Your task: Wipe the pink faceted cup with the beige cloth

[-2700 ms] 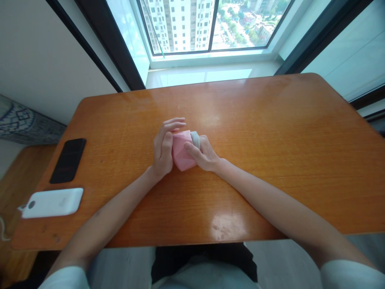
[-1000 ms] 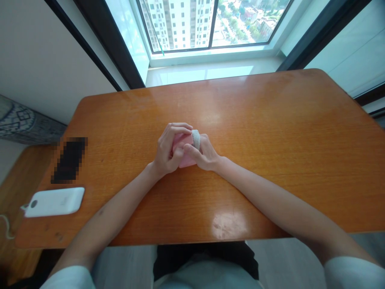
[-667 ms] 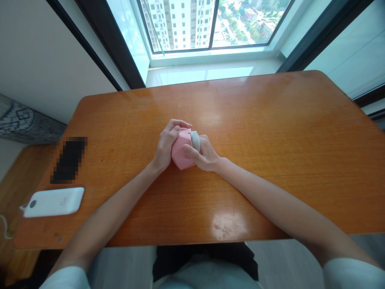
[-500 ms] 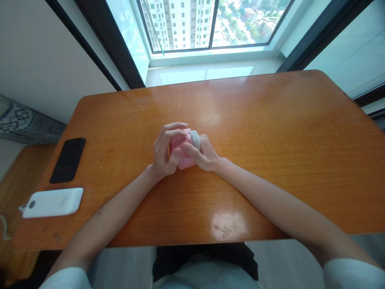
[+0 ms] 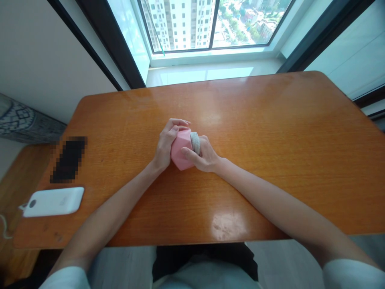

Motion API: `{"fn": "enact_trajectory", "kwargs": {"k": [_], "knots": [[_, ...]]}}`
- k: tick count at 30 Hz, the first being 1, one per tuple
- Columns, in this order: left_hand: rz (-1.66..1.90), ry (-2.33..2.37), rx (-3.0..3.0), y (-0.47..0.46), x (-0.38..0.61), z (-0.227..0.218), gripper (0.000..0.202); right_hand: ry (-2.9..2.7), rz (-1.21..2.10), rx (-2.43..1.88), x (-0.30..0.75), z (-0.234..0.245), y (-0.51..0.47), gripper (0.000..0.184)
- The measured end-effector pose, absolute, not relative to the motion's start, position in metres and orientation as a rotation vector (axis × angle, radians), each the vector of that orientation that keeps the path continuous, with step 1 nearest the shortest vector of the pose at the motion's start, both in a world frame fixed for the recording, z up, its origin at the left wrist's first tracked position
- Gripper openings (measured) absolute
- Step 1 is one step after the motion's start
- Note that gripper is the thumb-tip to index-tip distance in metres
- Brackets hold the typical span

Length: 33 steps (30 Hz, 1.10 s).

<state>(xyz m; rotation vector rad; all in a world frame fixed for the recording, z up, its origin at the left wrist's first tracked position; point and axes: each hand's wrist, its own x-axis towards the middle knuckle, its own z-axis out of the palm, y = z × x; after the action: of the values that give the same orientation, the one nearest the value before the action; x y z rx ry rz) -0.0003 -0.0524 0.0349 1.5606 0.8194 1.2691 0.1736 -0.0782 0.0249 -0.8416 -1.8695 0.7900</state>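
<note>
A small pink faceted object (image 5: 180, 150) with a grey textured end (image 5: 195, 141) sits between both hands at the middle of the wooden table (image 5: 270, 132). My left hand (image 5: 165, 142) curls over its left side and top, fingers closed around it. My right hand (image 5: 203, 154) grips it from the right, with the thumb pressed on the pink front face and the fingers behind the grey end. The object's far side is hidden by my fingers.
A black phone (image 5: 68, 159) and a white power bank (image 5: 53, 202) with a cable lie near the table's left edge. A window (image 5: 210, 24) with a white sill is beyond the far edge. A patterned cushion (image 5: 21, 124) is at the left.
My left hand's fingers have shifted from the pink front face to the top and left side, so more of the pink face shows. My right hand has kept its grip.
</note>
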Motion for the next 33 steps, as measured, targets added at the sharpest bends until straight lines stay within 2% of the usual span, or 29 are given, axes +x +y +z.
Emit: {"fn": "enact_trajectory", "kwargs": {"k": [3, 7, 11, 17, 22, 26, 30, 33], "knots": [[1.573, 0.664, 1.900, -0.053, -0.005, 0.022, 0.043, -1.815, 0.891, -0.887, 0.175, 0.027, -0.079, 0.057], [1.512, 0.444, 2.270, -0.053, -0.010, 0.014, 0.041, -1.752, 0.923, -0.932, 0.175, 0.027, -0.079, 0.060], [1.414, 0.570, 2.042, -0.054, -0.007, 0.027, 0.034, -1.821, 0.830, -0.856, 0.174, 0.025, -0.078, 0.058], [1.121, 0.812, 1.567, -0.051, -0.003, 0.039, 0.037, -1.824, 0.808, -0.886, 0.172, 0.021, -0.078, 0.057], [1.475, 0.695, 1.893, -0.050, -0.009, 0.022, 0.044, -1.727, 0.951, -0.903, 0.173, 0.031, -0.078, 0.052], [1.444, 0.515, 2.252, -0.050, -0.014, 0.015, 0.039, -1.690, 0.972, -0.966, 0.174, 0.034, -0.079, 0.053], [1.389, 0.597, 2.012, -0.050, -0.008, 0.027, 0.034, -1.777, 0.832, -0.921, 0.173, 0.026, -0.078, 0.055], [1.194, 0.748, 1.689, -0.050, -0.004, 0.036, 0.037, -1.827, 0.767, -0.903, 0.172, 0.023, -0.078, 0.058]]}}
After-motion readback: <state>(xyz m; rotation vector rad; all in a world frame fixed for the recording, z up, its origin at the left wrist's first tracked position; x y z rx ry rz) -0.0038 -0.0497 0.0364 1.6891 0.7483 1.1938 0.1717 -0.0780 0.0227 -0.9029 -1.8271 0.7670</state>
